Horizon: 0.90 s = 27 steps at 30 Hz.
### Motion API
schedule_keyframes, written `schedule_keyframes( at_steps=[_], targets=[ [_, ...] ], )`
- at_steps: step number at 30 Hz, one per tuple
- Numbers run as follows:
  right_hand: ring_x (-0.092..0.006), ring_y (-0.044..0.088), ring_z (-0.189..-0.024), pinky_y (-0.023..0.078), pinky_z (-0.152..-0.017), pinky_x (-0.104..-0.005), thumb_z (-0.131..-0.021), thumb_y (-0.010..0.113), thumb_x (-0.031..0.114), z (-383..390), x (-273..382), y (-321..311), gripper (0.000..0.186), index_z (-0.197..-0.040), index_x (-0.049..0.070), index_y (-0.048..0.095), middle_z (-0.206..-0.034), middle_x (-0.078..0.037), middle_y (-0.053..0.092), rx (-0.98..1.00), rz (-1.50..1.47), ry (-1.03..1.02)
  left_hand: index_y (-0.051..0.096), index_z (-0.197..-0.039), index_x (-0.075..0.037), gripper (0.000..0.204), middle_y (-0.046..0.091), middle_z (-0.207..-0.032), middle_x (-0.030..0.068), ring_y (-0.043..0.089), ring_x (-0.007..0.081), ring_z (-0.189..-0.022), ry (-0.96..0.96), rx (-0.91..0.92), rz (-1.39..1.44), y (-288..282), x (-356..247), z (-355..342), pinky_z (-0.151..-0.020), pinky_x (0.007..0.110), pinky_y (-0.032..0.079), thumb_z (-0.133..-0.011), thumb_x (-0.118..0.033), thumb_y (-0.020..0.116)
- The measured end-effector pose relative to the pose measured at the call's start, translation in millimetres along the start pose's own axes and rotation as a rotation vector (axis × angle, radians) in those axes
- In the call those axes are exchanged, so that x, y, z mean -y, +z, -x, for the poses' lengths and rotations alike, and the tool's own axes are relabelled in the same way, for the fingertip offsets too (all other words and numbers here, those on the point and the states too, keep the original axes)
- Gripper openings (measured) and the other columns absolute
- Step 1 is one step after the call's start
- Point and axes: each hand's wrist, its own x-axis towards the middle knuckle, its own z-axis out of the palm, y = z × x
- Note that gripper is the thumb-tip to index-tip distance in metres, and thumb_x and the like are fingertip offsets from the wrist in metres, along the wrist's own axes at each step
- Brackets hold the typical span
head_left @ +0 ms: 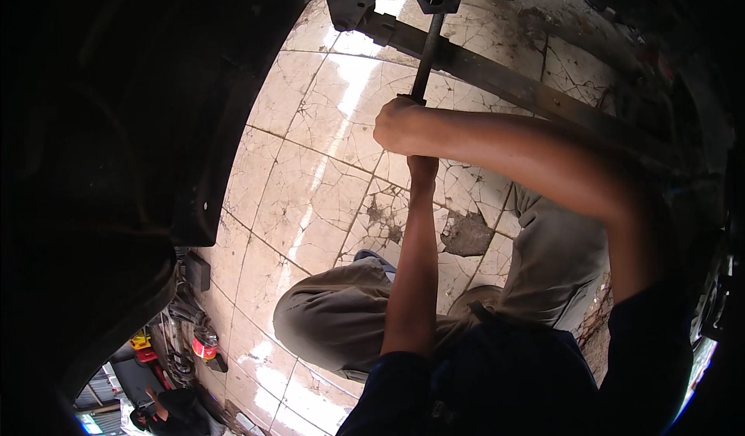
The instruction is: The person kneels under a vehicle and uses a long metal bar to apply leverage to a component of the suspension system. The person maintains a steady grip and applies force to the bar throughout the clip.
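Note:
A dark metal rod [427,57] runs down from a dark metal bracket [434,0] at the top of the view. My right hand [398,126] is closed in a fist around the rod's lower end, with its forearm crossing from the right. Just below it, my left hand [423,164] reaches up in line with the rod. Most of the left hand, fingers included, is hidden behind my right wrist, so its grip does not show.
A long metal bar [504,79] slants behind the rod. Dark bodywork [116,126] fills the left side. My bent knees are over a cracked tiled floor [295,172] with a broken patch [467,234]. Lower left are a bottle with a red label [205,344], scattered parts and another person [174,413].

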Motion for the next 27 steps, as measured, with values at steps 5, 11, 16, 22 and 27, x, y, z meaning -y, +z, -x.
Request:
schedule_keyframes(
  at_steps=[5, 11, 16, 22, 27],
  targets=[
    [-0.0274, 0.064, -0.081, 0.053, -0.064, -0.0389, -0.067, 0.064, 0.011, -6, 2, -1, 0.017, -0.081, 0.003, 0.069, -0.085, -0.015, 0.067, -0.034, -0.079, 0.022, 0.040, -0.127, -0.004, 0.041, 0.051, -0.120, 0.0128, 0.048, 0.0199, -0.111, -0.045, -0.042, 0.047, -6, 0, -1, -0.090, 0.032, 0.039, -0.090, -0.018, 0.051],
    [-0.0257, 0.065, -0.081, 0.053, -0.061, -0.0392, -0.069, 0.066, 0.013, 1, 1, 11, 0.018, -0.084, 0.005, 0.069, -0.086, -0.013, 0.067, -0.016, 0.197, 0.068, 0.042, -0.125, -0.003, 0.040, 0.052, -0.117, 0.0117, 0.049, 0.0189, -0.110, -0.044, 0.023, 0.180, 18, -8, -5, -0.089, 0.031, 0.040, -0.089, -0.018, 0.052],
    [-0.0254, 0.065, -0.081, 0.053, -0.061, -0.0397, -0.070, 0.066, 0.014, -19, 10, 18, 0.017, -0.084, 0.006, 0.069, -0.086, -0.012, 0.067, -0.024, 0.172, 0.032, 0.043, -0.124, -0.003, 0.039, 0.054, -0.115, 0.0113, 0.051, 0.0185, -0.107, -0.074, -0.012, 0.148, -3, -2, -2, -0.087, 0.031, 0.042, -0.089, -0.019, 0.053],
    [-0.0275, 0.064, -0.080, 0.053, -0.064, -0.0391, -0.069, 0.064, 0.012, -15, 3, 14, 0.017, -0.083, 0.004, 0.069, -0.084, -0.014, 0.067, -0.051, 0.053, 0.022, 0.045, -0.122, -0.002, 0.039, 0.056, -0.111, 0.0109, 0.053, 0.0181, -0.103, 0.014, -0.119, 0.102, 3, -9, 1, -0.084, 0.030, 0.044, -0.089, -0.019, 0.054],
    [-0.0301, 0.064, -0.081, 0.052, -0.068, -0.0388, -0.068, 0.061, 0.009, -9, -1, 14, 0.018, -0.084, 0.002, 0.069, -0.084, -0.015, 0.066, -0.096, 0.102, 0.061, 0.047, -0.114, -0.001, 0.033, 0.055, -0.100, 0.0096, 0.054, 0.0154, -0.083, 0.006, -0.017, 0.302, 2, -27, -2, -0.070, 0.028, 0.045, -0.088, -0.020, 0.054]
  ],
)
